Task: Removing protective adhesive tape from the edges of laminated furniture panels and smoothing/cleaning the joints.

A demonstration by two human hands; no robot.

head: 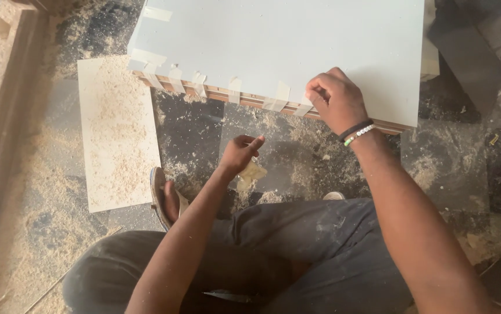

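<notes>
Looking down from the head camera, I am seeing the pale grey laminate sheet lying flat on a stack of wooden boards, just ahead of my knees. Its near edge is running left to right across the view, dropping slightly toward the right, and a row of masking tape strips is folding over that edge onto the wood.

My right hand is sitting on the sheet's near edge, toward its right end, with thumb and fingers pinching at the tape strip there; I am taking it as gripping that strip, though the tape is mostly hiding under the fingers. Two bracelets are circling that wrist.

My left hand is hanging below the sheet's near edge, clear of it, over the dusty floor. Its fingers are curling loosely with the forefinger pointing up toward the edge; I cannot tell whether it is holding anything, as a pale scrap is lying right beneath it.

So the right hand is the nearer one, already on the edge, while the left is waiting short of it, roughly level with the middle of the taped row.

Left of the sheet, a light board covered in sawdust is lying on the floor, and a sandalled foot is resting beside its lower corner.
</notes>
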